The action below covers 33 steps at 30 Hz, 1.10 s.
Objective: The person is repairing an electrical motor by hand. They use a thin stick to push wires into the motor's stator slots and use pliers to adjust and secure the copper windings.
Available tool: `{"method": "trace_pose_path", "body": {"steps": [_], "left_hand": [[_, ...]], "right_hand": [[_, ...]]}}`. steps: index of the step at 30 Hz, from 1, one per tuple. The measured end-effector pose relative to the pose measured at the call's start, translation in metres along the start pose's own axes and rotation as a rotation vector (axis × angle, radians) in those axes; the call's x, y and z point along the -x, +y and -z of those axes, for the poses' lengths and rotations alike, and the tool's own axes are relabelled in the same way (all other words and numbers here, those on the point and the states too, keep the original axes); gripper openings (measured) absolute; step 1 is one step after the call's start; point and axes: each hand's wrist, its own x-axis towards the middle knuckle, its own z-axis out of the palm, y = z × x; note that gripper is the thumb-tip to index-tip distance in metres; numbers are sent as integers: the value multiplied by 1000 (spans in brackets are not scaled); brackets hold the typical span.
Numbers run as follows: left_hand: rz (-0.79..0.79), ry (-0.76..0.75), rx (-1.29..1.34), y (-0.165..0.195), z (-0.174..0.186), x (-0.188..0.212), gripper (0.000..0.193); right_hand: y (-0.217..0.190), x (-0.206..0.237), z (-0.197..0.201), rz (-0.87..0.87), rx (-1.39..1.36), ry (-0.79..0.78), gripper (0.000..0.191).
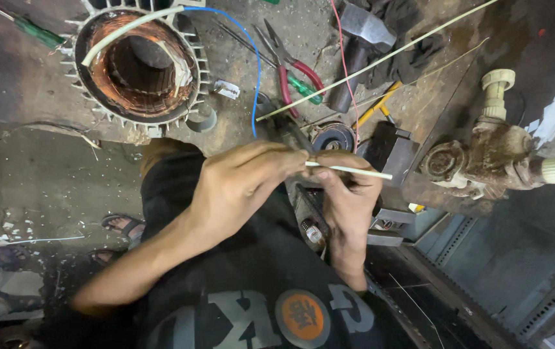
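Your left hand (239, 184) and right hand (348, 194) meet in front of your chest, both pinching one thin white sleeve (348, 170) at its near end. It juts rightward, below the red-handled pliers (290, 68) and the motor stator (138, 64) on the bench.

Bench (25, 84): grimy, dark metal top, stained and scuffed. Lying on it: one finned motor stator (136, 64) with copper windings, standing on end at the far left; a green-handled screwdriver (32, 29) beside it; red-handled pliers (290, 64) near the middle; a second green-handled screwdriver (304, 88) just beside the pliers; a hammer (358, 45) resting against a dark rag (413, 39); a blue wire (251, 58); a thin red wire (343, 58); long pale sleeving (381, 61) crossing the tools.
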Motion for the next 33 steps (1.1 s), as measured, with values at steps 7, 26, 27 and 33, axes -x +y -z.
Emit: {"method": "trace_pose_path", "body": {"steps": [7,26,27,33], "left_hand": [[10,56,-33,-1,1,-2,29],[-136,1,-391,24,0,-6,46],[-178,-1,-421,30,-1,-7,44],[-402,-121,-487,51,-18,-12,45]], "right_hand": [[-3,-2,-1,50,30,13,12],[-6,-11,-17,72,351,62,16],[-7,-11,-17,134,371,40,18],[-11,-11,-24,174,350,-32,33]]}}
